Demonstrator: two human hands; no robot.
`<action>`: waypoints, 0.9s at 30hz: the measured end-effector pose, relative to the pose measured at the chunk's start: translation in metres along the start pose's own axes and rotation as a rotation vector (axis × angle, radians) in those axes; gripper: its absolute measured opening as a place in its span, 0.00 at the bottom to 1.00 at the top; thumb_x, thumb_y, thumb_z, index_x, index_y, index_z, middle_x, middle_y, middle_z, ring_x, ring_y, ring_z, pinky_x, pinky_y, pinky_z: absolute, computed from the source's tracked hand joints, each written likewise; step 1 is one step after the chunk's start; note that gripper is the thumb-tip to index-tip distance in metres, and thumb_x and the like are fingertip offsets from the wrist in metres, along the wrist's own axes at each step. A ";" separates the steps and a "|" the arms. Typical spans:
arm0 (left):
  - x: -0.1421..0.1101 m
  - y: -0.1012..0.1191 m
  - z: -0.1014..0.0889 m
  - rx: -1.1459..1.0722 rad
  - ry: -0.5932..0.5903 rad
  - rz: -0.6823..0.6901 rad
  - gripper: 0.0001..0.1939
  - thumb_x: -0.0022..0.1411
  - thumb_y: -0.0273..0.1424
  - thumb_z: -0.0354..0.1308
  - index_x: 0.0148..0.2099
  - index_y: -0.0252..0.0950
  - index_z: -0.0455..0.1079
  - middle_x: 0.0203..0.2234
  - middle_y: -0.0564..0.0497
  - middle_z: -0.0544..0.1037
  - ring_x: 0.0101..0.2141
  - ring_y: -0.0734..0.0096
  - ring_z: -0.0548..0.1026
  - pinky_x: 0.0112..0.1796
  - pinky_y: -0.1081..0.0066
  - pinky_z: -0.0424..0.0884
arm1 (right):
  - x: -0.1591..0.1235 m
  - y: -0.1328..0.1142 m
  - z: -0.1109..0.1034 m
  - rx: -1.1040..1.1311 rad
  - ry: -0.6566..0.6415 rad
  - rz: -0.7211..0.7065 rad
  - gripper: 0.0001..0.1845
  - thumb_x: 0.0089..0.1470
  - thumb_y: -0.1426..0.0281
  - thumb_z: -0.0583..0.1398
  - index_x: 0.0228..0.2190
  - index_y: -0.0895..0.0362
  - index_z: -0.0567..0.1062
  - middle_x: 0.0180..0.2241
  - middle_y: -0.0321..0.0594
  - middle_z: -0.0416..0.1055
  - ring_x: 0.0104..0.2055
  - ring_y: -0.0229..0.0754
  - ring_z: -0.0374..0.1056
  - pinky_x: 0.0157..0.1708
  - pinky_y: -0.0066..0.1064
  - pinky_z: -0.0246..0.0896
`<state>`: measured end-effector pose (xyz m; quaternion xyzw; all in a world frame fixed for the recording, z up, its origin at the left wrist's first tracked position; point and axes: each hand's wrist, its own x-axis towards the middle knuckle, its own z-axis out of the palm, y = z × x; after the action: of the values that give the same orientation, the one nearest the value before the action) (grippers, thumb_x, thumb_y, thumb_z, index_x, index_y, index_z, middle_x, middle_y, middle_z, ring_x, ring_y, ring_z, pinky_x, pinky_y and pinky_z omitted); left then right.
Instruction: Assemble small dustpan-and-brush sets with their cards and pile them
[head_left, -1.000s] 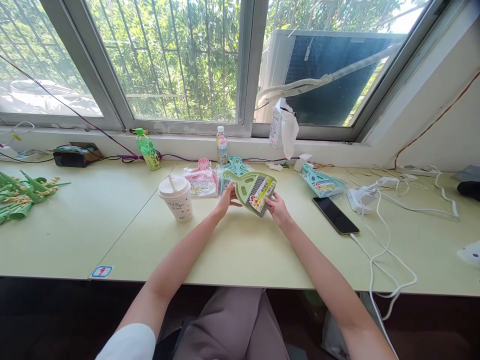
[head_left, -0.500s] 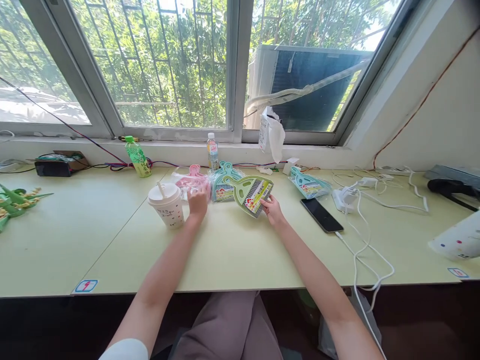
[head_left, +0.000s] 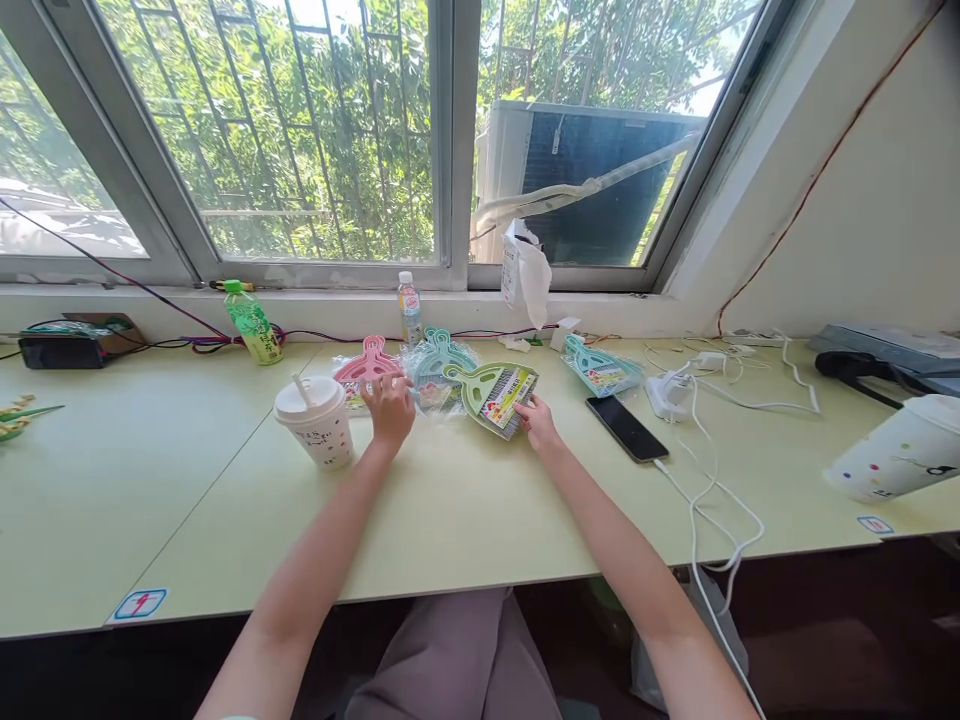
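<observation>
Near the middle of the table, my right hand (head_left: 537,424) grips the lower right edge of a green mini dustpan-and-brush set (head_left: 477,388), which has a yellow-and-red label and is tilted with its handle to the left. My left hand (head_left: 390,408) rests palm down, fingers spread, at the right edge of a pink dustpan set (head_left: 363,366) in clear plastic; its fingertips partly cover the wrap. Between the two hands, a teal dustpan set (head_left: 441,356) lies behind, with crumpled clear film around it. Another wrapped teal set (head_left: 602,368) is to the right.
A lidded white cup (head_left: 316,432) with a straw stands just left of my left hand. Right of my right hand lies a black phone (head_left: 627,430) on a white cable, beside a power strip (head_left: 669,396). Bottles (head_left: 253,326) and a tissue pack (head_left: 523,270) are along the window.
My left hand has loosened from a closed grip on the plastic to spread fingers, and the pink set shows more. My right hand still holds the green set. The view has shifted slightly right.
</observation>
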<state>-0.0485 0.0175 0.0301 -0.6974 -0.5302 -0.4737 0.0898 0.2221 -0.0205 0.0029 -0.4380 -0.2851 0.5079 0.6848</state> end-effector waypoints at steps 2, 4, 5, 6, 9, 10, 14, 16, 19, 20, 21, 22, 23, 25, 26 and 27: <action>-0.005 0.008 0.006 -0.026 -0.055 0.071 0.12 0.57 0.33 0.55 0.44 0.41 0.73 0.51 0.43 0.70 0.57 0.50 0.60 0.61 0.45 0.35 | 0.001 0.002 -0.001 0.000 -0.003 0.004 0.18 0.39 0.78 0.65 0.34 0.54 0.70 0.34 0.38 0.78 0.37 0.44 0.76 0.41 0.39 0.75; -0.011 0.015 0.012 -0.057 -0.121 0.157 0.18 0.52 0.32 0.60 0.48 0.42 0.72 0.55 0.44 0.67 0.59 0.49 0.58 0.62 0.46 0.35 | 0.001 0.002 -0.001 0.001 -0.013 0.007 0.18 0.40 0.78 0.66 0.35 0.54 0.70 0.34 0.38 0.78 0.38 0.43 0.76 0.41 0.38 0.75; -0.013 0.017 0.015 -0.061 -0.148 0.189 0.20 0.52 0.30 0.60 0.49 0.43 0.71 0.57 0.44 0.66 0.60 0.49 0.57 0.62 0.46 0.36 | 0.001 0.001 -0.001 0.000 -0.017 0.010 0.18 0.40 0.77 0.66 0.35 0.54 0.70 0.35 0.38 0.78 0.38 0.43 0.76 0.41 0.37 0.75; -0.014 0.016 0.016 -0.055 -0.170 0.203 0.20 0.52 0.27 0.59 0.49 0.43 0.71 0.57 0.45 0.66 0.60 0.50 0.57 0.62 0.46 0.38 | 0.000 0.000 -0.001 -0.001 -0.020 0.013 0.18 0.40 0.77 0.66 0.36 0.54 0.70 0.35 0.38 0.78 0.38 0.43 0.76 0.41 0.37 0.75; -0.010 0.007 0.015 -0.006 -0.205 0.124 0.16 0.56 0.22 0.52 0.45 0.41 0.73 0.53 0.44 0.70 0.57 0.51 0.61 0.58 0.48 0.51 | -0.002 -0.006 0.000 -0.002 -0.046 0.028 0.18 0.41 0.77 0.66 0.36 0.54 0.70 0.36 0.37 0.78 0.39 0.42 0.76 0.41 0.37 0.75; -0.007 0.002 0.013 0.006 -0.200 0.072 0.15 0.58 0.23 0.50 0.44 0.40 0.73 0.50 0.43 0.71 0.55 0.51 0.63 0.55 0.50 0.56 | -0.003 -0.008 0.001 -0.005 -0.069 0.037 0.18 0.41 0.77 0.66 0.36 0.54 0.70 0.36 0.38 0.78 0.38 0.42 0.76 0.41 0.36 0.75; 0.003 -0.011 0.006 -0.005 -0.092 -0.077 0.15 0.62 0.26 0.47 0.47 0.38 0.71 0.41 0.42 0.74 0.47 0.53 0.68 0.46 0.59 0.66 | -0.008 -0.014 0.006 -0.054 -0.240 0.096 0.19 0.40 0.77 0.67 0.38 0.56 0.72 0.35 0.41 0.79 0.36 0.43 0.76 0.39 0.34 0.75; 0.005 -0.012 0.004 -0.035 -0.027 -0.108 0.15 0.63 0.27 0.46 0.48 0.38 0.70 0.39 0.43 0.74 0.45 0.55 0.69 0.45 0.61 0.66 | -0.009 -0.013 0.008 -0.077 -0.295 0.115 0.21 0.39 0.77 0.67 0.38 0.57 0.73 0.35 0.41 0.79 0.36 0.43 0.76 0.38 0.34 0.75; 0.003 -0.007 0.002 -0.066 0.005 -0.108 0.14 0.64 0.28 0.46 0.47 0.39 0.70 0.40 0.44 0.74 0.45 0.57 0.68 0.46 0.61 0.64 | -0.008 -0.008 0.007 -0.077 -0.206 0.096 0.19 0.39 0.79 0.67 0.36 0.57 0.73 0.33 0.40 0.79 0.35 0.43 0.76 0.37 0.34 0.75; 0.001 -0.004 0.002 -0.063 0.006 -0.100 0.14 0.64 0.28 0.46 0.47 0.39 0.70 0.40 0.44 0.74 0.46 0.56 0.68 0.47 0.60 0.62 | -0.007 -0.005 0.006 -0.067 -0.152 0.080 0.17 0.39 0.79 0.66 0.35 0.56 0.73 0.33 0.40 0.79 0.34 0.42 0.76 0.37 0.34 0.75; 0.000 -0.001 0.002 -0.054 0.008 -0.090 0.13 0.64 0.29 0.47 0.46 0.40 0.71 0.41 0.45 0.74 0.46 0.56 0.67 0.49 0.59 0.60 | -0.006 -0.003 0.006 -0.053 -0.101 0.063 0.16 0.40 0.79 0.66 0.34 0.56 0.73 0.33 0.40 0.79 0.34 0.42 0.76 0.38 0.34 0.75; -0.002 0.003 0.002 -0.046 0.012 -0.081 0.13 0.64 0.29 0.47 0.46 0.41 0.71 0.41 0.45 0.74 0.47 0.55 0.67 0.50 0.58 0.58 | -0.005 -0.001 0.005 -0.036 -0.063 0.046 0.16 0.40 0.79 0.65 0.33 0.56 0.73 0.32 0.39 0.78 0.34 0.42 0.76 0.38 0.35 0.75; -0.003 0.007 0.002 -0.045 0.018 -0.072 0.12 0.64 0.30 0.48 0.45 0.42 0.71 0.42 0.45 0.75 0.47 0.55 0.67 0.51 0.56 0.56 | -0.005 0.000 0.005 -0.019 -0.045 0.033 0.15 0.40 0.79 0.65 0.33 0.56 0.72 0.32 0.39 0.78 0.35 0.43 0.76 0.40 0.35 0.75; -0.006 0.015 0.001 -0.076 0.015 -0.047 0.12 0.64 0.31 0.48 0.46 0.42 0.71 0.43 0.46 0.75 0.47 0.55 0.67 0.52 0.56 0.54 | -0.007 0.003 0.007 0.011 -0.060 0.021 0.15 0.40 0.78 0.66 0.33 0.55 0.72 0.33 0.38 0.78 0.38 0.43 0.76 0.42 0.36 0.74; -0.008 0.019 0.001 -0.108 -0.004 -0.024 0.12 0.64 0.32 0.48 0.46 0.43 0.72 0.43 0.46 0.75 0.47 0.56 0.68 0.53 0.56 0.54 | -0.009 0.004 0.010 0.024 -0.085 0.022 0.15 0.40 0.77 0.66 0.33 0.55 0.72 0.34 0.38 0.78 0.39 0.43 0.76 0.43 0.36 0.74; -0.009 0.023 0.000 -0.147 -0.036 0.006 0.12 0.64 0.32 0.49 0.45 0.43 0.72 0.43 0.46 0.75 0.47 0.57 0.68 0.54 0.56 0.53 | -0.011 0.005 0.013 0.037 -0.121 0.024 0.16 0.40 0.76 0.67 0.34 0.55 0.73 0.35 0.37 0.78 0.40 0.43 0.75 0.44 0.36 0.74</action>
<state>-0.0298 0.0020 0.0318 -0.7122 -0.4932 -0.4986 0.0303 0.2052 -0.0267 0.0051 -0.3972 -0.3113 0.5468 0.6681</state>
